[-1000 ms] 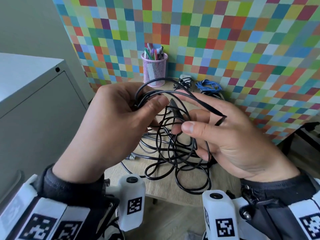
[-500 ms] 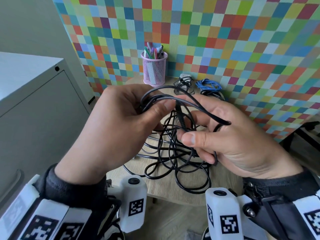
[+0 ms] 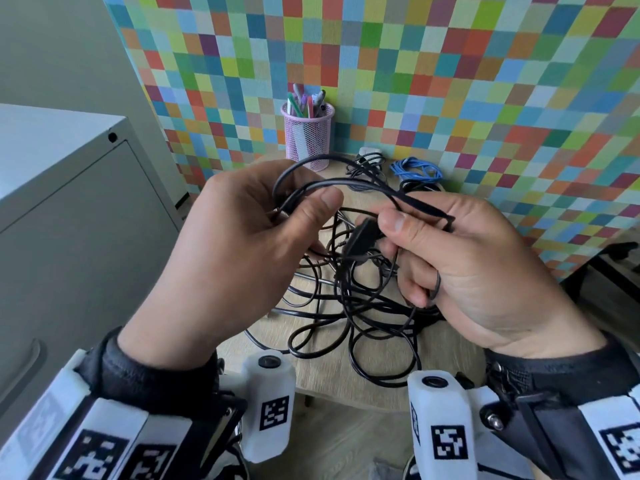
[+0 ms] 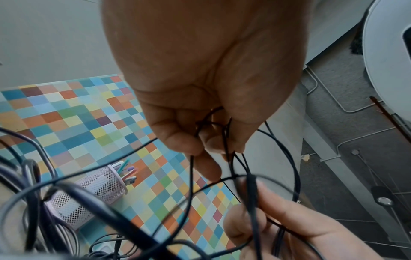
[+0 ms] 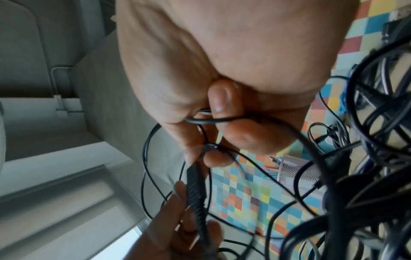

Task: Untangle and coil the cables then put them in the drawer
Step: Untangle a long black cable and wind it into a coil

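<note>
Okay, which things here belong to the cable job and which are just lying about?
Job:
- black cable tangle
- black plug
- left hand
- right hand
- blue cable coil
- grey cabinet

Lying about:
- pink pen cup
- checkered wall

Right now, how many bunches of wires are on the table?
3: the black tangle under both hands, a black bundle beside the pink pen cup, and a blue coil by the wall. More may hide behind the hands.
</note>
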Motion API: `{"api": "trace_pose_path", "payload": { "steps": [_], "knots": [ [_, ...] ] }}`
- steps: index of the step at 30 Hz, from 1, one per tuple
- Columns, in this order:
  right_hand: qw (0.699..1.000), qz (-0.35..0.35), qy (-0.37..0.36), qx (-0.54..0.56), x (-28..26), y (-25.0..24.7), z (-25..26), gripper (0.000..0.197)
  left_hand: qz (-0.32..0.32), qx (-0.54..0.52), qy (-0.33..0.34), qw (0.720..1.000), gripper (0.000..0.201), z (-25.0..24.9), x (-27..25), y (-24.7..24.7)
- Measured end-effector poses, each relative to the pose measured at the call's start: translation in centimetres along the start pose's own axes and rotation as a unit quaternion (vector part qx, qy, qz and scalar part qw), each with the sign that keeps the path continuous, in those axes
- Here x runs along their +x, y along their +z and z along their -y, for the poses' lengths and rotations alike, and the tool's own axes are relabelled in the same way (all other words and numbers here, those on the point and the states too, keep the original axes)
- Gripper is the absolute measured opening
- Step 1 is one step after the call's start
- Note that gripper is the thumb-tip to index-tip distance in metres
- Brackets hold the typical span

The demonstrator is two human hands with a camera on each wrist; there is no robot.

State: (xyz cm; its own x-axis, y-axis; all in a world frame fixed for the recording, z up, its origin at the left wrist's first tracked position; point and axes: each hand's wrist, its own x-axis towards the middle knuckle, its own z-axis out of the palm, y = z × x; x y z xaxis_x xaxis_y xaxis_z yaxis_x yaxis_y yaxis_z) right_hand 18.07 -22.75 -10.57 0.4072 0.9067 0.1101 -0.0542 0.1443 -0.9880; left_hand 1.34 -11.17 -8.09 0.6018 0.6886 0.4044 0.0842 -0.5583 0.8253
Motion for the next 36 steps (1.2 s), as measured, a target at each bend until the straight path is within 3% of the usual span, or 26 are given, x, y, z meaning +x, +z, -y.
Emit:
{"api": "trace_pose_path", "payload": {
  "steps": [6, 11, 14, 18, 22, 27, 29, 33, 36],
  "knots": [
    [0.999, -0.022, -0.020, -0.033, 0.1, 0.7, 0.0, 0.012, -0.019, 0.006, 0.004, 1.000, 0.018, -0.1, 0.0, -0.1],
    [1.000, -0.015, -0.025, 0.004, 0.0, 0.6, 0.6, 0.016, 0.054, -0.001, -0.013, 0.998, 0.025, -0.8, -0.2, -0.6],
    [0.998, -0.010, -0.022, 0.051, -0.2, 0.7, 1.1, 0.014, 0.086, 0.048, -0.037, 0.994, 0.022, -0.7, -0.2, -0.3],
    [0.995, 0.001, -0.012, 0.103, -0.4, 0.8, 1.9, 0.010, 0.061, 0.140, -0.056, 0.987, 0.017, 0.1, -0.2, -0.2],
    [0.997, -0.034, -0.019, 0.064, -0.3, 0.9, 1.2, 0.010, 0.059, 0.102, -0.060, 0.991, 0.023, -0.1, -0.2, -0.3],
    [0.995, -0.095, -0.033, 0.026, -0.1, 1.3, 1.0, 0.016, 0.078, -0.029, -0.071, 0.994, 0.049, -0.7, -0.3, -0.6],
    [0.991, -0.116, -0.024, 0.055, 0.0, 1.1, 1.2, 0.017, 0.068, -0.051, -0.059, 0.995, 0.053, -0.5, -0.1, -0.9],
    [0.985, -0.121, 0.005, 0.124, -0.2, 1.1, 1.5, 0.018, -0.005, 0.085, -0.050, 0.995, 0.048, 0.1, 0.2, -1.0],
    [0.988, -0.114, 0.004, 0.107, -0.1, 1.0, 1.8, 0.022, -0.032, 0.138, -0.060, 0.988, 0.040, 0.3, 0.5, -1.4]
  ]
}}
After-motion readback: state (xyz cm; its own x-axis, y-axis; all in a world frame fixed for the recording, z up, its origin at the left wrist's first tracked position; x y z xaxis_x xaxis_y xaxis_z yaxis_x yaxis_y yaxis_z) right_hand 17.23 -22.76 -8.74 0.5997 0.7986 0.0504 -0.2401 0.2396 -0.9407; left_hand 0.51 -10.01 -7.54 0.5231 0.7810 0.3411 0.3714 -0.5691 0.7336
